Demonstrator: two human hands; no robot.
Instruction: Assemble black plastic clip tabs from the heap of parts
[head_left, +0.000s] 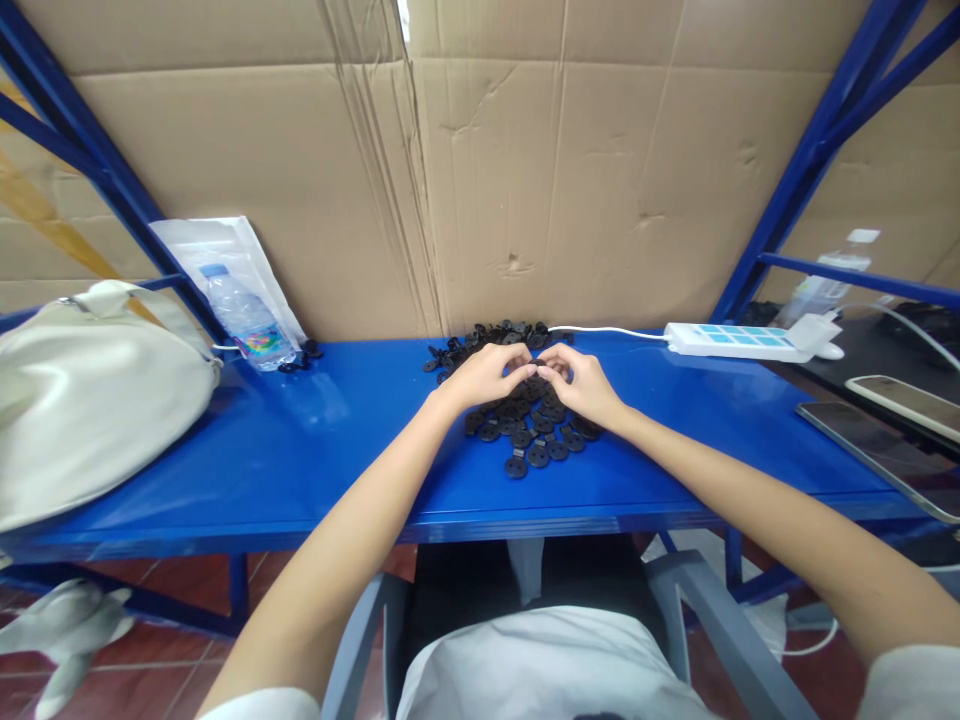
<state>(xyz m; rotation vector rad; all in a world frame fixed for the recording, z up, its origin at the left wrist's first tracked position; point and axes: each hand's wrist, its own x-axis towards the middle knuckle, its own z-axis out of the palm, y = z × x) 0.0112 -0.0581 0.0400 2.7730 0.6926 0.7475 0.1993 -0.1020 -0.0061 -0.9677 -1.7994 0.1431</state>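
Observation:
A pile of small round black plastic parts [516, 466] lies spread on the blue table top [300, 450], each with slots in its face. My left hand [484, 376] and my right hand [581, 386] hover over the pile's middle, their fingertips bunched close together. Something dark may sit between the fingertips, but the fingers hide it and I cannot tell what it is.
A white power strip [739, 342] and its cable lie behind the pile. At the left are a cream bag [90, 390], a water bottle [247, 318] and a few more black parts [298, 358]. Phones [877, 440] lie at the right. Cardboard backs the blue-framed table.

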